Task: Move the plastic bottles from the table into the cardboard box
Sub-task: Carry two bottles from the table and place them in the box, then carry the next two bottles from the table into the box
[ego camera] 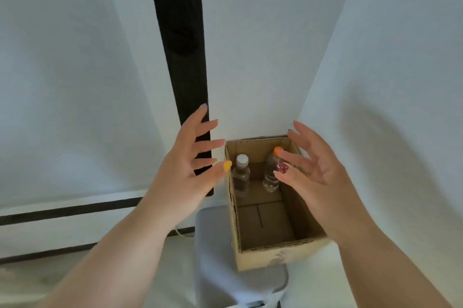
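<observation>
1. Check your grips. Your left hand hovers beside the left wall of the cardboard box, fingers spread apart and holding nothing. Your right hand hovers over the right rim, fingers likewise splayed and empty.

2. Locate the task items. Two plastic bottles stand upright in the far end of the box: the white-capped bottle on the left and the orange-capped bottle on the right. They stand near each other but apart. The near half of the box floor is bare.

3. Note the support. The box rests on a grey stool, not on the table, and its right near corner appears to overhang the seat. No table and no further bottles are in view, so you cannot confirm from here whether any remain.

4. Hazard: your right thumb is just in front of the orange-capped bottle. A careless withdrawal could clip its cap and topple it against its neighbour.

5. Hazard: pressing on the right rim could tip the box off the stool. Lift both hands straight clear.
</observation>
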### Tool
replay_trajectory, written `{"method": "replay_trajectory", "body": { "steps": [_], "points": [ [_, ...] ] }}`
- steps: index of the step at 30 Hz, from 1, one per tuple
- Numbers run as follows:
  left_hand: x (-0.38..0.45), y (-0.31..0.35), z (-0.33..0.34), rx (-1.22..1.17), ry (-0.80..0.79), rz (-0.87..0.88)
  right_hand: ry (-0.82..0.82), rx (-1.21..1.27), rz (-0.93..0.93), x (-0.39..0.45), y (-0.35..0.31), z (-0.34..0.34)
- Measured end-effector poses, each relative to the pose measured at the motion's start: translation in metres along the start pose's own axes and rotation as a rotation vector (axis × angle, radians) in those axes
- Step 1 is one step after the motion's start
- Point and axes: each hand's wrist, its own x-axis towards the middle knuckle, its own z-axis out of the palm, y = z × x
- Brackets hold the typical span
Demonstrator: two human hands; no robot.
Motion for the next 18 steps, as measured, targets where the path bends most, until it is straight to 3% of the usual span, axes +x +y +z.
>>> {"method": "replay_trajectory", "body": {
  "steps": [9, 18],
  "points": [
    [-0.171, 0.088, -0.033, -0.01, 0.234, 0.162, -0.153, 0.16, -0.239, -0.13, -0.075, 0.005],
    [-0.435, 0.155, -0.051, 0.012, 0.575, 0.092, -0.464, 0.348, -0.253, -0.307, -0.131, 0.05]
  ]
}}
